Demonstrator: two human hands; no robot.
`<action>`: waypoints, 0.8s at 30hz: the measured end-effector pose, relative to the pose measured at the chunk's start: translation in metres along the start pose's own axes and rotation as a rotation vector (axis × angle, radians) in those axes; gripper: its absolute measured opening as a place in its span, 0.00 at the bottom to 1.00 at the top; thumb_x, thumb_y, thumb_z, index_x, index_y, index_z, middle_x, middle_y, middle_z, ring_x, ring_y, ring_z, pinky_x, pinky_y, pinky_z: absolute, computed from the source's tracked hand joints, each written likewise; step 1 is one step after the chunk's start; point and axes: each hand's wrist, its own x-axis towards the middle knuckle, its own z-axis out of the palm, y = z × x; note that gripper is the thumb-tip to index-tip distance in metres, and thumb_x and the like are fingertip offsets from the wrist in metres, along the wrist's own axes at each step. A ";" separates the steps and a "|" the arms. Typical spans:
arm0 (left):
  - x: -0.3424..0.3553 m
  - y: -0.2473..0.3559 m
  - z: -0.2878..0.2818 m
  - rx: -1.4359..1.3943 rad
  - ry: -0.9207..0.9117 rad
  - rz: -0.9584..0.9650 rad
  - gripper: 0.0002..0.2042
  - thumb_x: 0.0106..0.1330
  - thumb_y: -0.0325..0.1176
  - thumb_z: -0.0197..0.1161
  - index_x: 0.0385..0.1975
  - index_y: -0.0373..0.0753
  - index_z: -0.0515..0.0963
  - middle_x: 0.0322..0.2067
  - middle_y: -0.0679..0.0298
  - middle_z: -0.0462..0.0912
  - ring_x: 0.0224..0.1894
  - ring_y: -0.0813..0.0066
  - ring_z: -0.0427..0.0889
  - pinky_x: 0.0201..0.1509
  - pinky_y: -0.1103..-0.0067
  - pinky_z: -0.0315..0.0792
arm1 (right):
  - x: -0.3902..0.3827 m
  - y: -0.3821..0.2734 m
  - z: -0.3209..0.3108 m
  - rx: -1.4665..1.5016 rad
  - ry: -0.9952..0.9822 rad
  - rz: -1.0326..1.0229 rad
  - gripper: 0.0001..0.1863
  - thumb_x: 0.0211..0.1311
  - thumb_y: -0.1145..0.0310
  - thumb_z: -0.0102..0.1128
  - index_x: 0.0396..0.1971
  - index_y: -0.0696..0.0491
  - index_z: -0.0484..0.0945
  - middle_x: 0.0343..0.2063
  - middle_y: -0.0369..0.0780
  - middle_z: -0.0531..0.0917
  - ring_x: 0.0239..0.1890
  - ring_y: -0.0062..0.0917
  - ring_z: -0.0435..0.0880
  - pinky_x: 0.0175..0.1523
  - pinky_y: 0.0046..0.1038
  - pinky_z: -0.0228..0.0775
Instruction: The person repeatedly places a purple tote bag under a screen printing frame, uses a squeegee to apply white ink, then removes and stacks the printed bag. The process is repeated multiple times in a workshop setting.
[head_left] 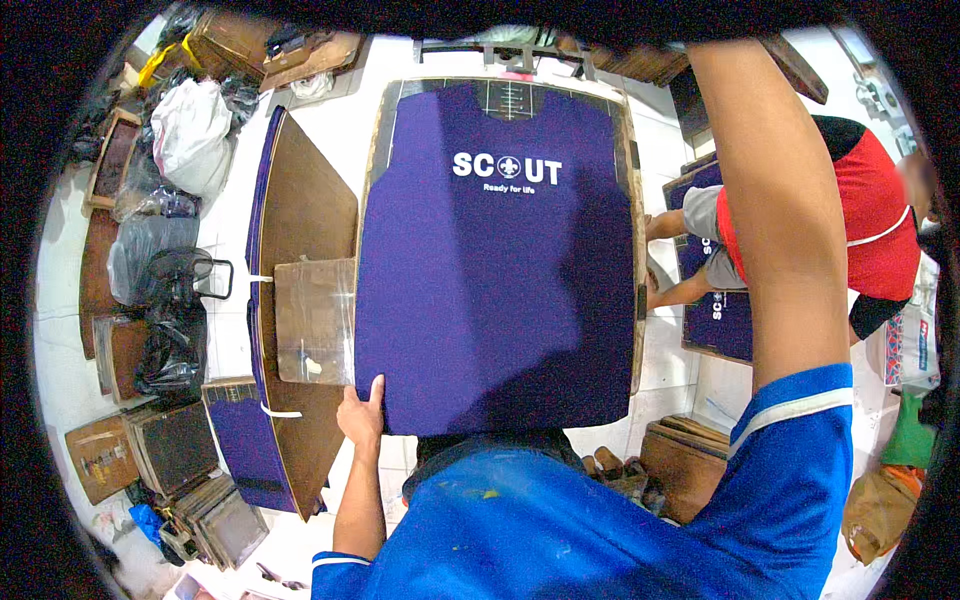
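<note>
A board covered in purple fabric (497, 300) lies flat in front of me, printed with white lettering and an emblem near its top; gridded dark board shows at its upper corners. My left hand (360, 415) grips its lower left corner, thumb along the edge. My raised right arm crosses the right side of the picture upward, with the hand cut off at the top. A brown box-like support (312, 325) juts from under the board's left side, beside upright fabric-covered boards (300, 200).
Bags (190, 130) and stacked boards (180, 450) line the floor at left. At right a person in red (870, 240) reaches to another purple-covered board (715, 330). More brown boards (680, 470) lean low at right, and a dark metal frame (510, 60) stands beyond the main board.
</note>
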 end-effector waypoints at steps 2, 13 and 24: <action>-0.003 0.003 0.000 0.046 -0.049 -0.022 0.30 0.65 0.64 0.69 0.36 0.35 0.85 0.33 0.44 0.89 0.36 0.40 0.88 0.44 0.54 0.80 | 0.003 0.000 -0.001 0.001 0.000 0.003 0.45 0.44 0.18 0.68 0.17 0.55 0.83 0.23 0.47 0.88 0.27 0.36 0.88 0.38 0.42 0.77; 0.005 0.003 0.010 0.011 -0.034 0.002 0.33 0.64 0.66 0.69 0.34 0.32 0.82 0.29 0.41 0.87 0.34 0.37 0.87 0.42 0.52 0.79 | 0.001 0.002 -0.001 0.039 0.013 0.007 0.43 0.44 0.20 0.69 0.19 0.54 0.85 0.25 0.47 0.88 0.30 0.36 0.89 0.42 0.41 0.77; 0.015 0.000 0.015 0.041 -0.122 0.025 0.37 0.63 0.71 0.66 0.34 0.32 0.82 0.29 0.39 0.86 0.35 0.36 0.87 0.44 0.50 0.79 | 0.018 0.002 -0.011 0.050 0.007 -0.030 0.44 0.44 0.19 0.70 0.14 0.53 0.78 0.18 0.42 0.82 0.23 0.30 0.81 0.36 0.38 0.72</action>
